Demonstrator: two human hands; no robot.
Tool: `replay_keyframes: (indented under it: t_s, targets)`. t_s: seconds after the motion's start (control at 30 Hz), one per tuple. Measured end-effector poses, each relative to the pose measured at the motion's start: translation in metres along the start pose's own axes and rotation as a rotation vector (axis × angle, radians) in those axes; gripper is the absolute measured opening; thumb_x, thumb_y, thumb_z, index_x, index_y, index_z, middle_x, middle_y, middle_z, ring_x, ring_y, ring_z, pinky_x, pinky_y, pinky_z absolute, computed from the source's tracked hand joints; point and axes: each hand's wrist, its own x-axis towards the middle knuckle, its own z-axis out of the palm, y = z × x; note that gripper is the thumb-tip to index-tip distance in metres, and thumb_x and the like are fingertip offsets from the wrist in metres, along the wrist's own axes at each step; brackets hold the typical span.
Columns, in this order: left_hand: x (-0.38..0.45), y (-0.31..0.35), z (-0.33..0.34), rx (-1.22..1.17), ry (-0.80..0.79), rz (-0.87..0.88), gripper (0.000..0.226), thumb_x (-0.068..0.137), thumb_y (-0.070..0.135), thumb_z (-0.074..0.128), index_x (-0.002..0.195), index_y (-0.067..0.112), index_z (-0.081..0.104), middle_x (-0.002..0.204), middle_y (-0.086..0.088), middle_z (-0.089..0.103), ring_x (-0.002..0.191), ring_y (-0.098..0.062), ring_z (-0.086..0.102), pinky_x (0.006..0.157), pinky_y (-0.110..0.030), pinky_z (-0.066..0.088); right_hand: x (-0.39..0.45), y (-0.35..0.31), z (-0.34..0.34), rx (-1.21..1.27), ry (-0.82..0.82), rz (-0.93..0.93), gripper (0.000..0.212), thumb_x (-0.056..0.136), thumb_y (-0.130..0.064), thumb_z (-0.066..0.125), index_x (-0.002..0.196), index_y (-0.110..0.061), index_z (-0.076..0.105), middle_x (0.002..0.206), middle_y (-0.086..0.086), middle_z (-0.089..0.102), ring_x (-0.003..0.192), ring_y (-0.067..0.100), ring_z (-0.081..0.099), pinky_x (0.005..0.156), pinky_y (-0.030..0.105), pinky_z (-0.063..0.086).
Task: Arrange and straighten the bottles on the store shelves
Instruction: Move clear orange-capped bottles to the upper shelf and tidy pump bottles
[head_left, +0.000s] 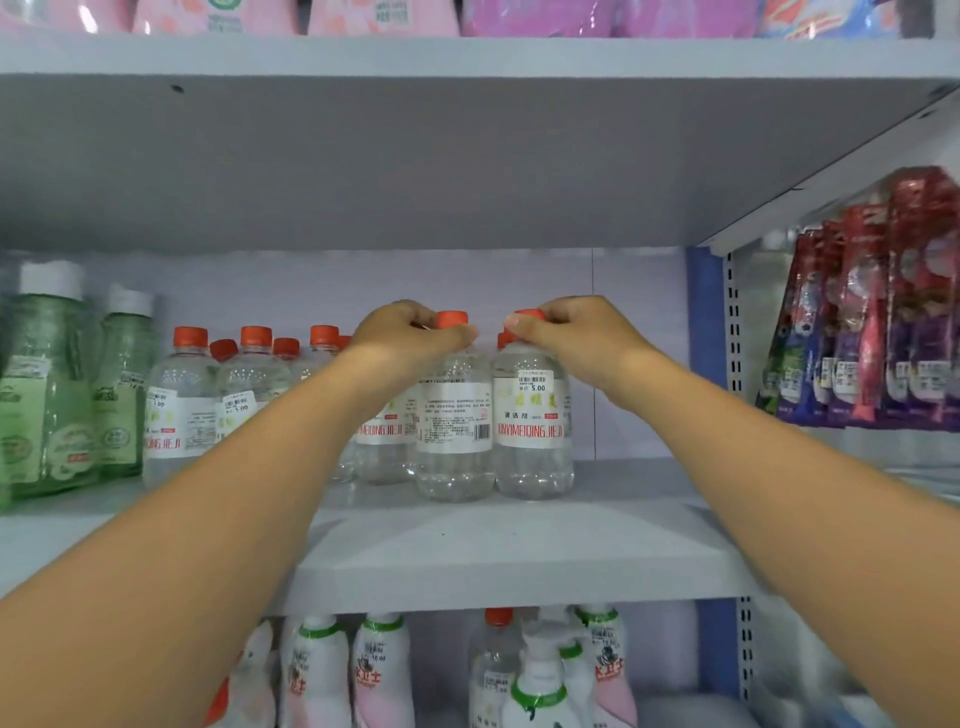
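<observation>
Here the left hand pinches the neck of the back-facing bottle, and the right hand grips the cap of its neighbour bottle at 3 o'clock. Both stand upright, touching, near the shelf front; open room lies at 3 o'clock.

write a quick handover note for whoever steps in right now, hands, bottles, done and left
Left hand: fingers curled round the neck of a clear orange-capped bottle, which shows its back label.
Right hand: pinching the cap of the next bottle, brand label and price sticker facing out.
Both bottles stand upright at the right end of the middle shelf, front row.
Done: the right bottle faces forward.
Left: likely turn the left-hand bottle label-out, then square up the uneven cluster of clear bottles further left, beside the green bottles.
</observation>
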Motion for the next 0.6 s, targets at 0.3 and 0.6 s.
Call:
replay_keyframes:
  t_s: [0.3, 0.6]
  targets:
    - [-0.0025, -0.0019, -0.0046, -0.073, -0.031, -0.008, 0.02, 0.089, 0.049, 0.075, 0.096, 0.032, 0.069, 0.104, 0.015, 0.068, 0.094, -0.005, 0.061, 0.066, -0.023, 0.042, -0.0024, 0.0046, 0.0033, 0.063, 0.021, 0.059, 0.023, 0.092, -0.046, 0.071, 0.098, -0.024, 0.075, 0.1, -0.011, 0.077, 0.098, 0.01, 0.071, 0.084, 0.029, 0.052]
    - [-0.0057, 0.0001, -0.004, -0.092, -0.029, -0.028, 0.011, 0.095, 0.046, 0.066, 0.102, 0.038, 0.07, 0.102, 0.019, 0.066, 0.097, -0.007, 0.06, 0.086, -0.032, 0.042, -0.0038, 0.0044, 0.004, 0.071, 0.019, 0.087, 0.025, 0.092, -0.046, 0.069, 0.098, -0.023, 0.075, 0.099, -0.007, 0.078, 0.096, 0.012, 0.072, 0.078, 0.029, 0.051]
